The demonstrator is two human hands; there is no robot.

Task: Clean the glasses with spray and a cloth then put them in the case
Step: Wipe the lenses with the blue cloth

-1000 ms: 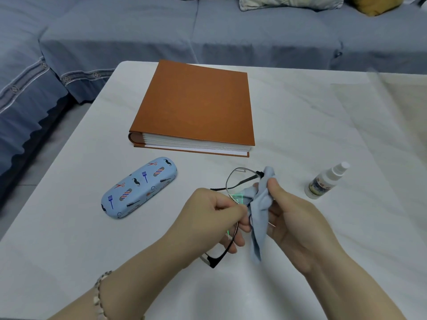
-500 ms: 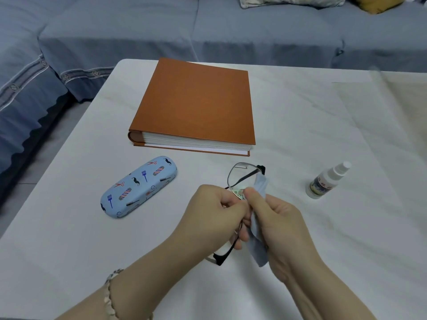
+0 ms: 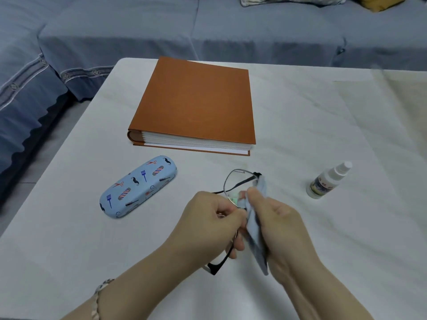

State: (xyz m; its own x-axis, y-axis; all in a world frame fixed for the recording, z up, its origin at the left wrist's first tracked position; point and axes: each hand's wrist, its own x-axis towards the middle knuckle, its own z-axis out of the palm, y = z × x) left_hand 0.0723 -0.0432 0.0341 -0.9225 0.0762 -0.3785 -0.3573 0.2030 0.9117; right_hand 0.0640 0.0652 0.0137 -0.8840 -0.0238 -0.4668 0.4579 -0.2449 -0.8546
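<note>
1. Centrally, over the white table (image 3: pixel 300 135), the glasses (image 3: pixel 240 182) are held between both hands. One lens stands free above the knuckles, and a dark temple tip pokes out below the left hand (image 3: pixel 208 218).
2. The left hand has its fingers curled round the frame, pinching it near the bridge. A beaded bracelet (image 3: pixel 98 294) sits on that wrist.
3. The right hand (image 3: pixel 279 227) grips the pale blue cloth (image 3: pixel 255 245), thumb and fingers pressing a fold of it against the lower part of the lens. The rest of the cloth hangs down between the two palms.
4. The case (image 3: pixel 138 185), light blue with barber-themed prints, lies closed on the table to the left of the hands, apart from them.
5. The small spray bottle (image 3: pixel 325 181) stands on the table to the right, its white nozzle on top, near the right hand but not touching it.
6. A thick orange-brown album (image 3: pixel 196 100) lies flat beyond the case and glasses, and a grey-blue sofa (image 3: pixel 231 31) runs behind the table.
</note>
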